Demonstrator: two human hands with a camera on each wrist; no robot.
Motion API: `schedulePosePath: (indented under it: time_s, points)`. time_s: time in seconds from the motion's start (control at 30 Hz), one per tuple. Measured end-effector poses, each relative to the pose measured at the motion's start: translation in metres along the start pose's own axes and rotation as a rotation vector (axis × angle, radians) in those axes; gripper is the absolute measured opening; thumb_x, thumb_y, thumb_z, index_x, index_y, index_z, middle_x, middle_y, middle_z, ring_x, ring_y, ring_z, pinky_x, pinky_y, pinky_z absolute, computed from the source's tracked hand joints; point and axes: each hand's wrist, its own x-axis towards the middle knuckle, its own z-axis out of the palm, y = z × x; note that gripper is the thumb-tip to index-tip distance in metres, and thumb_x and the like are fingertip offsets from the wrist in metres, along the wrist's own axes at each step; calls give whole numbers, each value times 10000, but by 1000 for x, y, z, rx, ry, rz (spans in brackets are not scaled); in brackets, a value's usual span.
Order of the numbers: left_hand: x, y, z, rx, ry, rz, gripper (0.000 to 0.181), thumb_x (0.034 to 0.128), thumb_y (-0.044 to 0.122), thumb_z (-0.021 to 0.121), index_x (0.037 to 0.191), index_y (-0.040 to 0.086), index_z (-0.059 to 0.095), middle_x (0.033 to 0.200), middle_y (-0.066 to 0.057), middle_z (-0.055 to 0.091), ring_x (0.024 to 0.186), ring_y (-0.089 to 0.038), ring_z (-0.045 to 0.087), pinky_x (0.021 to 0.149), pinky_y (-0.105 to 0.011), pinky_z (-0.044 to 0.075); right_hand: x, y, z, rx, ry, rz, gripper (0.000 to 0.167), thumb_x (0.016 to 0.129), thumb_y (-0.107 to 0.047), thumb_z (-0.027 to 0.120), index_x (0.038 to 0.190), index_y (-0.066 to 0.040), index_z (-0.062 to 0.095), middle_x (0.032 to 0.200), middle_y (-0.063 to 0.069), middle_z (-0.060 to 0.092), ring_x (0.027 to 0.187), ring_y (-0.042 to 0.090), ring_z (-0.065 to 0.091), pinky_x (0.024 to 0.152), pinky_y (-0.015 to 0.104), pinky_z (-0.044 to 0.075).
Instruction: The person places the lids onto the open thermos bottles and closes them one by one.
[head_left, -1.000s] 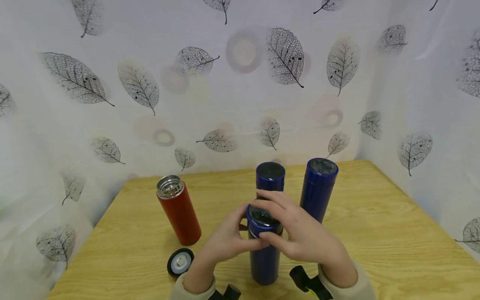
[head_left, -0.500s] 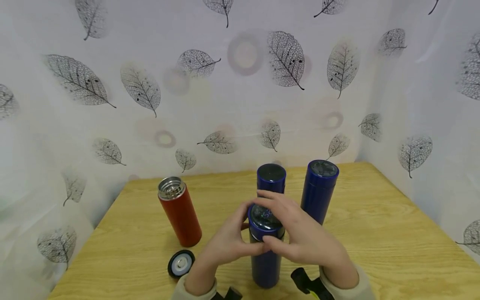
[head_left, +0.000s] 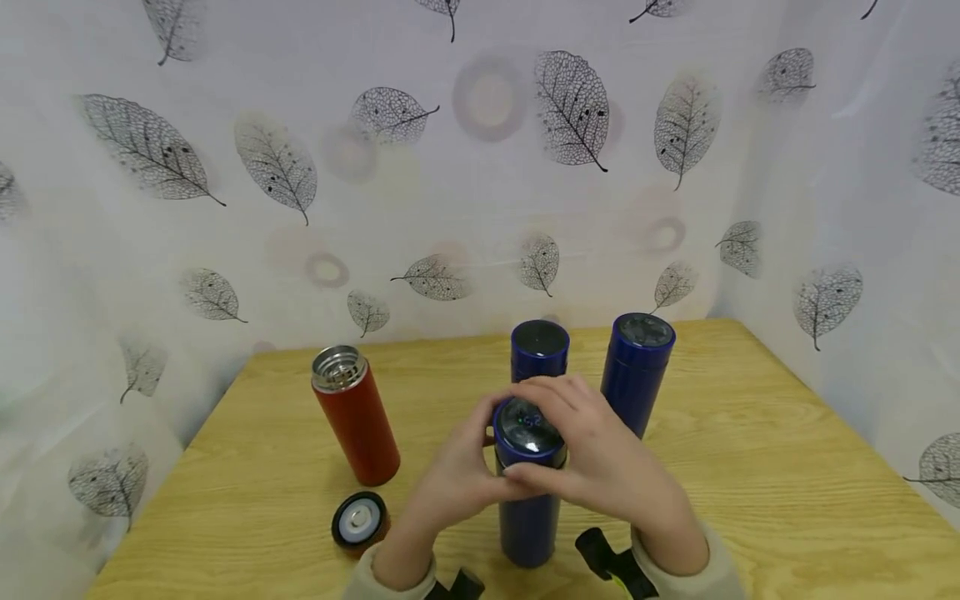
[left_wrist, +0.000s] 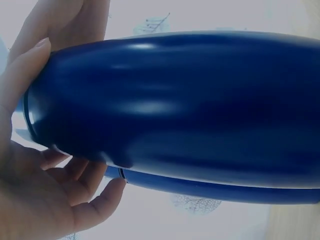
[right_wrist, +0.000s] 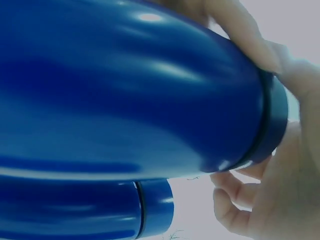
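Observation:
Upright at the front middle of the wooden table (head_left: 765,467) stands a blue thermos (head_left: 528,529), its glossy black-topped lid (head_left: 527,427) on its mouth. My left hand (head_left: 461,479) curls round the lid and neck from the left, thumb in front. From the right, my right hand (head_left: 600,450) grips the same part, its fingers arched over the back of the lid. Faint lit digits show on the lid's top. Both wrist views have the blue thermos (left_wrist: 175,105) filling much of the picture, with fingers round its lid end.
Two more blue thermoses stand behind, one at the middle (head_left: 540,350) and one to the right (head_left: 637,375). An open red thermos (head_left: 360,425) is at the left. Its separate lid (head_left: 360,521) lies upside down near my left wrist. A leaf-patterned curtain (head_left: 480,192) surrounds the table.
The right fingers have shifted slightly on the lid, and more of its top shows. Lit digits became visible there. The thermoses stay in place; the view tilts slightly.

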Motion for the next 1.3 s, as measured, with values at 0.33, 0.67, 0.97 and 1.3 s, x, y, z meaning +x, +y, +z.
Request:
schedulePosePath:
  time_s: [0.33,0.67,0.97,1.3]
  points:
    - [-1,0,-4,-30,-66,72,762,711,121,742,1326,157,295,1271,-1,424,1139,-141,421,914,-395,369,-3,2,-2,94,-107,-1,688,779,-324,667,1353,-173,320,1362,40,314,1221,227,315,922,466,337]
    - [-2,-1,-5,-64,-59,94,736,723,91,726,1326,149,309,1259,-15,445,1129,-158,437,906,-383,378,-5,1,-4,190,-129,-40,738,770,-96,674,1374,-141,252,1286,34,394,1132,154,405,881,368,396]
    - [-4,0,0,3,0,13,773,688,144,764,1318,173,318,1259,37,438,1128,-123,426,895,-429,375,-4,2,3,38,-62,67,670,728,-412,697,1289,-183,410,1136,-30,433,988,100,412,788,321,424]
    - [-2,0,-5,-79,-101,71,806,718,84,730,1352,172,241,1299,-20,392,1143,-159,417,928,-380,357,-5,7,-1,171,-150,-60,654,805,-275,652,1353,-148,318,1375,40,271,1218,205,316,913,381,373]
